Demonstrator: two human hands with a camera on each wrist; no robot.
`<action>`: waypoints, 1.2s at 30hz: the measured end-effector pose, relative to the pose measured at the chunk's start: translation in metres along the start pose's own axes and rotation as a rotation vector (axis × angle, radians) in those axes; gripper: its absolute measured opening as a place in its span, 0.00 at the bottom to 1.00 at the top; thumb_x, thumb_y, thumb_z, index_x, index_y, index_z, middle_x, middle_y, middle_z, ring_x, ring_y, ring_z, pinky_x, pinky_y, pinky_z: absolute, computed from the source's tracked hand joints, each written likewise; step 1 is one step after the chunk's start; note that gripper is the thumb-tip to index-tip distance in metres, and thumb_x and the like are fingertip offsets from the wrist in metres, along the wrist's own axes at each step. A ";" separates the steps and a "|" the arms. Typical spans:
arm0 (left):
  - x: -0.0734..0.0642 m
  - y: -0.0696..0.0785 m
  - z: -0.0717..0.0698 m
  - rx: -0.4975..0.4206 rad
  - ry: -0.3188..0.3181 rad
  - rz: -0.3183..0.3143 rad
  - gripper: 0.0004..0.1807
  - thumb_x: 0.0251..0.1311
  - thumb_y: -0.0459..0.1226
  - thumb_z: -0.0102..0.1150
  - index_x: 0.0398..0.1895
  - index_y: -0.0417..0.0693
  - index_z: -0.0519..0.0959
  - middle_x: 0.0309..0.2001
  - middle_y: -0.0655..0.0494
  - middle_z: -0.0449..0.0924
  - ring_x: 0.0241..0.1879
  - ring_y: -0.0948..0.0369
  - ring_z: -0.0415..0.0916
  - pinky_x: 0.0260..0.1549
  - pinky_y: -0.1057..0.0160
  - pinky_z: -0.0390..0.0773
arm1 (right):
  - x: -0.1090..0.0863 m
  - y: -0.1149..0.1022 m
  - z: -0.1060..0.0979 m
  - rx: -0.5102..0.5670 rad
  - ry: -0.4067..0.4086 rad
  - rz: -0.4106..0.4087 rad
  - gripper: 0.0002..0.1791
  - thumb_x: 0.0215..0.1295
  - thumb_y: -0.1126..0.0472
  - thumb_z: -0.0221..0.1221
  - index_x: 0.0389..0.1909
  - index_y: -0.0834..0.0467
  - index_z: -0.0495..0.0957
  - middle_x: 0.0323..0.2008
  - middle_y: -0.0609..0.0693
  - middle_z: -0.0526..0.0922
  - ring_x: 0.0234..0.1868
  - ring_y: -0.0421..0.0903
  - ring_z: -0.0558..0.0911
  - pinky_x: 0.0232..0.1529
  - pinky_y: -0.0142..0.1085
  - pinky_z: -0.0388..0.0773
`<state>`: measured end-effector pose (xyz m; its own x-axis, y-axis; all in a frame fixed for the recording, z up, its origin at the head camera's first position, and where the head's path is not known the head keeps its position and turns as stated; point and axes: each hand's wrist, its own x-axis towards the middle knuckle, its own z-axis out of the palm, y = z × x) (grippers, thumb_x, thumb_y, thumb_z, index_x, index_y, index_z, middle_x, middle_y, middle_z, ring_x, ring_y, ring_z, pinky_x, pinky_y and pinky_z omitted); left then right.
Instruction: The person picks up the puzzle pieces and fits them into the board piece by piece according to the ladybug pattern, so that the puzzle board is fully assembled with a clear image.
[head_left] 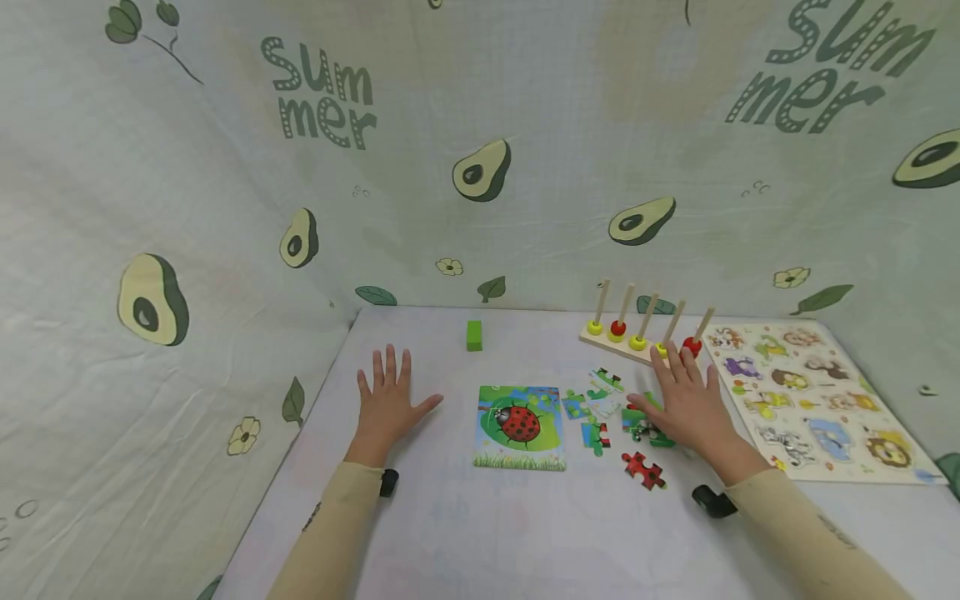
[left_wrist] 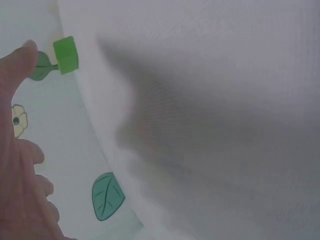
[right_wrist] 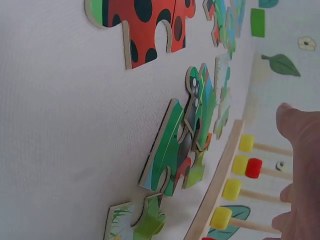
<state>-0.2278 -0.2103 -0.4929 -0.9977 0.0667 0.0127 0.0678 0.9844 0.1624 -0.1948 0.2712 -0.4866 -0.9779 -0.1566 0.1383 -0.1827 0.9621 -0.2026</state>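
Note:
My left hand (head_left: 386, 408) is spread over the left side of the white table, fingers straight, holding nothing. In the left wrist view, the thumb side of that hand (left_wrist: 17, 150) shows at the left edge. Right of it lies a square ladybug picture board (head_left: 519, 425). My right hand (head_left: 693, 408), fingers extended and holding nothing, is over the loose jigsaw pieces and partly hides some. A red spotted puzzle piece (head_left: 643, 471) lies nearer me. The right wrist view shows overlapping green puzzle pieces (right_wrist: 167, 145) below the hand (right_wrist: 305, 170).
A green block (head_left: 474, 336) stands near the table's back edge. Behind my right hand is a wooden peg stand (head_left: 592, 336) with yellow and red beads. An animal puzzle board (head_left: 813, 408) lies at the right. Patterned cloth (head_left: 420, 225) hangs behind the table.

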 end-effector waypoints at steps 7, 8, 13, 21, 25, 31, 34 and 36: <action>-0.003 0.000 -0.001 -0.028 0.005 0.042 0.56 0.65 0.66 0.54 0.82 0.41 0.46 0.81 0.36 0.34 0.80 0.41 0.28 0.74 0.32 0.34 | -0.002 -0.002 0.000 0.003 0.003 -0.002 0.52 0.70 0.35 0.56 0.80 0.65 0.50 0.77 0.70 0.51 0.75 0.72 0.52 0.70 0.73 0.44; -0.003 0.001 -0.001 -0.040 0.009 0.051 0.56 0.65 0.66 0.55 0.82 0.40 0.47 0.81 0.35 0.36 0.80 0.41 0.30 0.74 0.32 0.36 | -0.003 -0.002 0.000 0.006 0.002 -0.003 0.51 0.70 0.36 0.57 0.80 0.65 0.50 0.76 0.71 0.52 0.74 0.72 0.53 0.70 0.72 0.46; -0.002 0.003 0.002 -0.094 0.023 0.096 0.53 0.65 0.62 0.59 0.80 0.37 0.53 0.79 0.32 0.44 0.79 0.38 0.43 0.74 0.34 0.45 | -0.006 -0.003 0.000 0.037 -0.009 -0.014 0.48 0.71 0.41 0.59 0.79 0.66 0.53 0.73 0.72 0.57 0.72 0.72 0.58 0.68 0.70 0.55; -0.006 0.013 0.005 -0.317 -0.042 0.072 0.47 0.64 0.56 0.66 0.77 0.40 0.60 0.76 0.37 0.58 0.74 0.42 0.59 0.72 0.43 0.61 | -0.006 -0.007 0.000 0.103 -0.020 -0.020 0.43 0.71 0.45 0.61 0.76 0.67 0.59 0.68 0.73 0.65 0.67 0.72 0.65 0.64 0.71 0.62; -0.010 0.017 0.005 -0.361 -0.058 0.078 0.41 0.63 0.53 0.69 0.72 0.40 0.67 0.72 0.41 0.64 0.71 0.46 0.64 0.70 0.45 0.66 | -0.007 -0.008 -0.002 0.135 -0.036 -0.029 0.43 0.71 0.46 0.61 0.76 0.67 0.59 0.67 0.73 0.66 0.66 0.73 0.66 0.62 0.71 0.64; -0.014 0.024 0.008 -0.393 -0.089 0.092 0.31 0.61 0.49 0.72 0.60 0.41 0.75 0.65 0.44 0.72 0.65 0.48 0.70 0.66 0.47 0.71 | -0.008 -0.009 -0.001 0.145 -0.065 -0.033 0.39 0.71 0.49 0.61 0.74 0.68 0.62 0.64 0.74 0.68 0.64 0.73 0.68 0.60 0.72 0.65; -0.015 0.026 0.013 -0.398 -0.097 0.115 0.28 0.60 0.48 0.73 0.56 0.42 0.76 0.62 0.45 0.73 0.63 0.49 0.72 0.65 0.48 0.72 | -0.009 -0.008 0.001 0.136 -0.079 -0.044 0.38 0.70 0.51 0.62 0.73 0.68 0.64 0.63 0.74 0.70 0.63 0.72 0.70 0.59 0.72 0.66; -0.016 0.027 0.016 -0.394 -0.096 0.137 0.26 0.60 0.47 0.73 0.54 0.43 0.76 0.60 0.47 0.74 0.61 0.50 0.72 0.63 0.49 0.73 | -0.010 -0.007 0.003 0.135 -0.083 -0.057 0.37 0.69 0.52 0.64 0.72 0.68 0.65 0.62 0.74 0.71 0.61 0.72 0.71 0.58 0.72 0.67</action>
<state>-0.2102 -0.1820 -0.5044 -0.9738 0.2257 -0.0284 0.1767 0.8292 0.5303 -0.1839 0.2656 -0.4894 -0.9695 -0.2336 0.0737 -0.2448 0.9132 -0.3258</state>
